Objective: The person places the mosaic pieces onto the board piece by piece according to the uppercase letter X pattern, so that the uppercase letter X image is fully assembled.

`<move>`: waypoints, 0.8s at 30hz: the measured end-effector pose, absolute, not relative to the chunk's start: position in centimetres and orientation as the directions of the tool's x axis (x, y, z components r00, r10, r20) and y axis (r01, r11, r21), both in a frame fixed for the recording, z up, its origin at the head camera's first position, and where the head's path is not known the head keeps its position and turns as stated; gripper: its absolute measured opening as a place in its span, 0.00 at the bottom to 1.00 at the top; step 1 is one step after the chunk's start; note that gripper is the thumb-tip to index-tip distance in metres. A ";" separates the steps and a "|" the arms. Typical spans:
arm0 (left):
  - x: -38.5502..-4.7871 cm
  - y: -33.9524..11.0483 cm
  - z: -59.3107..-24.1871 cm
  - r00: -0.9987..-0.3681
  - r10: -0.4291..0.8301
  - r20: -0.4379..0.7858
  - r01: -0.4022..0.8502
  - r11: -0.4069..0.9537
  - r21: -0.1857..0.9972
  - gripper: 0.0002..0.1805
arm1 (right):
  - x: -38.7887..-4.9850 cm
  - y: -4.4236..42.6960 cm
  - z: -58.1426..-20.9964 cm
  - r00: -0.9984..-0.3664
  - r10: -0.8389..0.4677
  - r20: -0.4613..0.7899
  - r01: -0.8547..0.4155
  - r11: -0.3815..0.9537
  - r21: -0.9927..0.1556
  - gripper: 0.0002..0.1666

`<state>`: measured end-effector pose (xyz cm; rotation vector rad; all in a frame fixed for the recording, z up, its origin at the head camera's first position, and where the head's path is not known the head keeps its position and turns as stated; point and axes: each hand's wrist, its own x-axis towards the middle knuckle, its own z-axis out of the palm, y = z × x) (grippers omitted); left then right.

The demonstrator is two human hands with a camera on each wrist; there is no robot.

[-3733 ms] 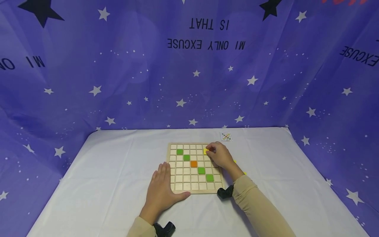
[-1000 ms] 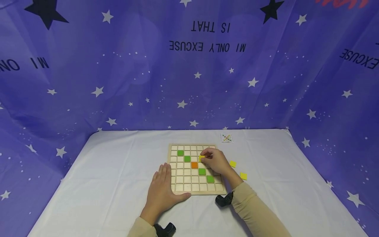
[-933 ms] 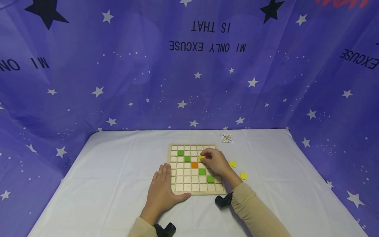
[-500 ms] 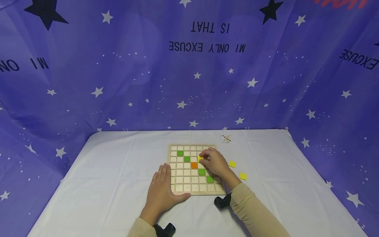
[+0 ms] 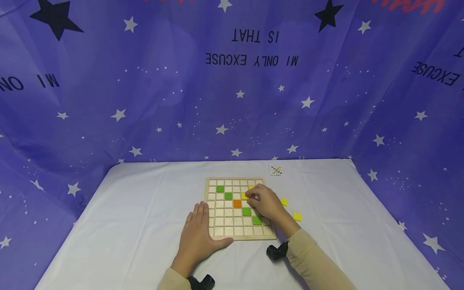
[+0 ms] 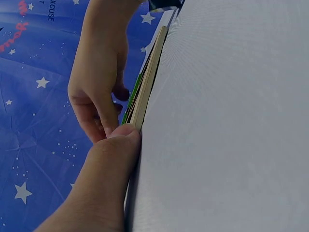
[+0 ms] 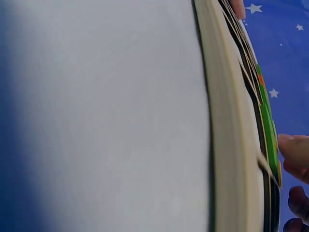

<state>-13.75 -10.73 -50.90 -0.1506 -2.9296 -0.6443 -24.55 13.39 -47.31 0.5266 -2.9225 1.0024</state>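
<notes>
A square wooden grid board [image 5: 239, 237] lies on the white table. Green tiles [image 5: 246, 211] and one orange tile [image 5: 237, 204] form a diagonal in its cells. My left hand [image 5: 198, 231] lies with straight fingers along the board's left side, its thumb at the front edge. Over the board's right part is my right hand [image 5: 267, 203], thumb and index finger apart. Its index fingertip is at a yellow tile [image 5: 244, 195] in a cell. A second yellow tile [image 5: 251, 187] behind is partly covered by that hand. In the right wrist view, fingertips [image 7: 295, 152] show beside the board's tiles.
Two loose yellow tiles, a nearer one [image 5: 297, 216] and a farther one [image 5: 284, 201], lie right of the board. A small card with a coloured grid pattern [image 5: 277, 170] lies behind it. A purple star-printed curtain [image 5: 232, 100] surrounds the table's back and sides.
My right hand has moved from the farther yellow tile to the nearer one, which it was pinching; its thumb and index finger have now parted. My left hand has stayed in place.
</notes>
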 end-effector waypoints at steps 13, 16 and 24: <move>-13.6 -10.7 -50.9 -0.987 0.066 0.147 0.122 0.902 0.415 0.76 | -23.7 19.6 -46.6 -0.965 -0.244 0.100 -0.260 0.816 -0.516 0.26; -13.7 -10.7 -50.9 -0.987 0.067 0.143 0.121 0.903 0.413 0.76 | -23.3 21.1 -46.7 -0.970 -0.230 0.080 -0.241 0.857 -0.455 0.28; -13.7 -10.7 -51.0 -0.985 0.065 0.157 0.125 0.903 0.411 0.76 | -22.7 23.1 -47.3 -0.980 -0.171 0.101 -0.197 0.901 -0.386 0.26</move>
